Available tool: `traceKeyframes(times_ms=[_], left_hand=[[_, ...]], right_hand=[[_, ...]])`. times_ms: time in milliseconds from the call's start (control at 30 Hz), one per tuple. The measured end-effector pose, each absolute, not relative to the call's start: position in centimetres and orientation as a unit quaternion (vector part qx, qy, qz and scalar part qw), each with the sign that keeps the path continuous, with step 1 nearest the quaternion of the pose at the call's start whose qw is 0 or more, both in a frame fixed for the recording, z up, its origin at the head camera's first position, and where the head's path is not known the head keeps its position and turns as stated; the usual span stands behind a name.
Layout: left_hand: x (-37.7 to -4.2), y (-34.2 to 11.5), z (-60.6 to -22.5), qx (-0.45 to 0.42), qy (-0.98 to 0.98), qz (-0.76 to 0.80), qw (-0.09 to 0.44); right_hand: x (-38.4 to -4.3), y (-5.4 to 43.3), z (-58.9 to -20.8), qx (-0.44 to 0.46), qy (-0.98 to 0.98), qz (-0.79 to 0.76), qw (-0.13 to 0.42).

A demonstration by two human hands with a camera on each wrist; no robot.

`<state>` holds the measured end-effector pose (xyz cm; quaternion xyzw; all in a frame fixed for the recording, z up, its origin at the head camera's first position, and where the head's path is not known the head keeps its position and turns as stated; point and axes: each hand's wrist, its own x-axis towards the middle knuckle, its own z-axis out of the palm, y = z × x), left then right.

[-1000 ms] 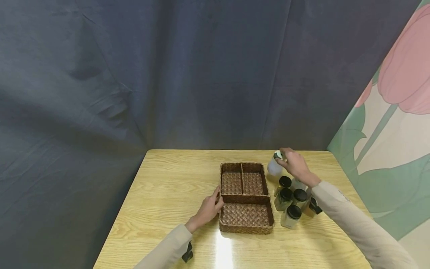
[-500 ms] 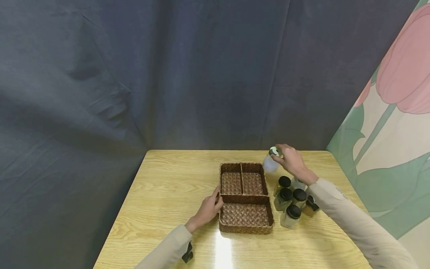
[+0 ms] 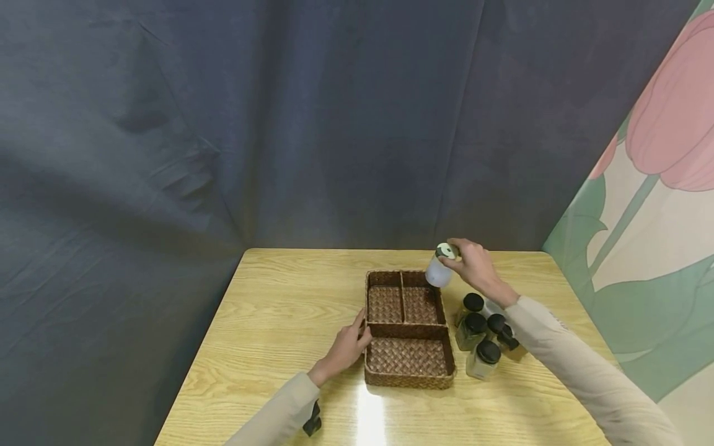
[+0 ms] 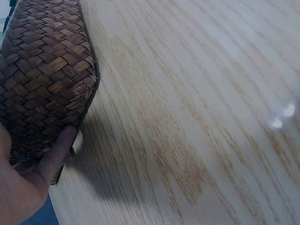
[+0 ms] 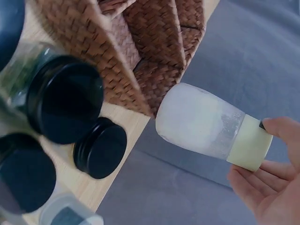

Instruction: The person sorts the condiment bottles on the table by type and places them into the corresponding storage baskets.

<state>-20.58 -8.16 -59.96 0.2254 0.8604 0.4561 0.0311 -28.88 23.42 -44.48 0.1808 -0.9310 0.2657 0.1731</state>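
Note:
With fingertips and thumb, my right hand (image 3: 474, 267) pinches the pale green lid (image 5: 251, 143) of a clear seasoning jar (image 5: 197, 119) holding white powder. The jar (image 3: 438, 275) hangs slightly tilted at the far right corner of a brown woven basket (image 3: 409, 380), overlapping its rim in the head view. Two small compartments lie at the basket's far end and one wide compartment at its near end. At its left side, my left hand (image 3: 343, 347) touches the outer wall, one finger (image 4: 61, 147) lying almost straight along the weave (image 4: 44, 70).
Right of the basket stands a group of several jars, such as a front one (image 3: 483, 360) and a green-filled one (image 3: 470, 333), with black lids (image 5: 70, 101). My right forearm (image 3: 574, 353) passes over the table beside them. A dark curtain (image 3: 357, 124) hangs behind the wooden table (image 3: 290, 291).
My right hand has carried the white-powder jar leftward, from beside the basket to over its far right corner. The left hand and basket have stayed in place.

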Motion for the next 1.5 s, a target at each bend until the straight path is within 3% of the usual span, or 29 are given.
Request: traceKeyframes(times_ms=[1500], left_hand=[[-20.8, -8.1, -60.3, 0.23, 0.864, 0.448, 0.009]], right_hand=[[-29.7, 15.6, -45.4, 0.213, -0.91, 0.324, 0.149]])
